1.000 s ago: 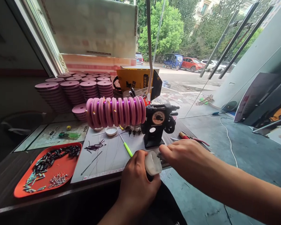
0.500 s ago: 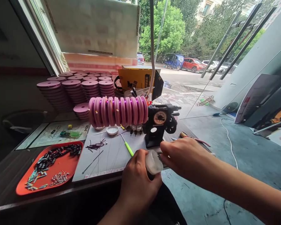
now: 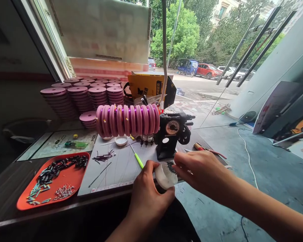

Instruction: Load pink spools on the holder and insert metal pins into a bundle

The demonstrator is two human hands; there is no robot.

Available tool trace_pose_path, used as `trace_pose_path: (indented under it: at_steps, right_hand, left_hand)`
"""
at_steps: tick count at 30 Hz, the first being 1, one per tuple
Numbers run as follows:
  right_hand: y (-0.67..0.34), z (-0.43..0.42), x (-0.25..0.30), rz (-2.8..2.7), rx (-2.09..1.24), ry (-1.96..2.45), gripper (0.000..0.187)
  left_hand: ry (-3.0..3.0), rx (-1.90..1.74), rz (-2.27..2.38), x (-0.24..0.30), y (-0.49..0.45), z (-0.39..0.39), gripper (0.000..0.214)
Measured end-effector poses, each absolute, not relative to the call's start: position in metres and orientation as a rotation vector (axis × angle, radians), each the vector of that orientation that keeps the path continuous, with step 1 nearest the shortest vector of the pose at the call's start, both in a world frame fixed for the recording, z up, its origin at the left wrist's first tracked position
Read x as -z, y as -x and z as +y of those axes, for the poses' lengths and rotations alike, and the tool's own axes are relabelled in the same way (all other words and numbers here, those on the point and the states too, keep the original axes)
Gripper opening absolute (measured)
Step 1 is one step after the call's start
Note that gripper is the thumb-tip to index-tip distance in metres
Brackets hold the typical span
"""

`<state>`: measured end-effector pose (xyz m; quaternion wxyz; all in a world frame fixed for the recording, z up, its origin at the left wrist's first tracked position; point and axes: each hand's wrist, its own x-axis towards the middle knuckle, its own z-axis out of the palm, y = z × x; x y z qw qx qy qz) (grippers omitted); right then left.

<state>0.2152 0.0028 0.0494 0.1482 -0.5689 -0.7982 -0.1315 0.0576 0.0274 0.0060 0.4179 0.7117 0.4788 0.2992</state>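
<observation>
My left hand [image 3: 151, 196] wraps round a small whitish translucent cup [image 3: 164, 180] at the table's front edge. Small dark pieces [image 3: 171, 167] show inside the cup near its right rim. Curled closed, my right hand [image 3: 194, 168] has its fingertips at that rim; what they pinch, if anything, is hidden. Just beyond both hands stands a black hand winder [image 3: 164, 144] with a round dial [image 3: 172, 127] and gears. A row of pink spools [image 3: 127, 120] sits side by side on its shaft, with purple showing between some of them.
An orange tray [image 3: 73, 174] at left holds black, striped and small silvery pieces. A green-handled tool [image 3: 138, 160], dark thin strips [image 3: 103, 156] and a white lid [image 3: 121, 140] lie on the white board. Stacked pink spools [image 3: 55, 101] and a yellow box [image 3: 143, 84] stand behind. Red-handled pliers [image 3: 204, 148] lie right.
The cup has tipped so its mouth faces me more, and more of the dark pieces inside show. My right hand has shifted slightly at the rim. The winder and spools look unmoved.
</observation>
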Motion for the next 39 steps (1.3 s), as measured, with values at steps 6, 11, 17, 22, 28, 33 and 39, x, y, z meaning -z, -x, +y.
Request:
trace_pose_path:
  at_steps: [6, 11, 17, 22, 28, 33, 39]
  right_hand:
    - [-0.218, -0.001, -0.044, -2.136, 0.402, 1.639, 0.023]
    - [-0.217, -0.003, -0.041, -2.068, 0.474, 1.556, 0.025]
    - [-0.221, -0.008, -0.034, -2.084, 0.509, 1.397, 0.023]
    - [-0.229, -0.014, -0.031, -2.06, 0.381, 1.361, 0.016]
    - [-0.227, -0.018, -0.031, -1.88, 0.311, 1.361, 0.012]
    - [-0.225, -0.021, -0.016, -1.691, 0.319, 1.397, 0.012]
    - [-0.22, -0.018, 0.009, -1.4, 0.361, 1.49, 0.015]
  left_hand:
    - [-1.72, -0.821, 1.137, -0.006, -0.056, 0.029, 0.031]
    - [-1.705, -0.832, 1.125, -0.005, -0.056, 0.029, 0.032]
    - [-1.609, -0.857, 1.06, -0.002, -0.053, 0.03, 0.03]
    - [-1.518, -0.854, 1.034, 0.0, -0.052, 0.032, 0.031]
    - [-1.457, -0.879, 1.033, 0.001, -0.054, 0.032, 0.031]
    - [-1.397, -0.908, 0.976, 0.003, -0.055, 0.033, 0.029]
    - [-1.396, -0.988, 1.009, 0.005, -0.06, 0.032, 0.028]
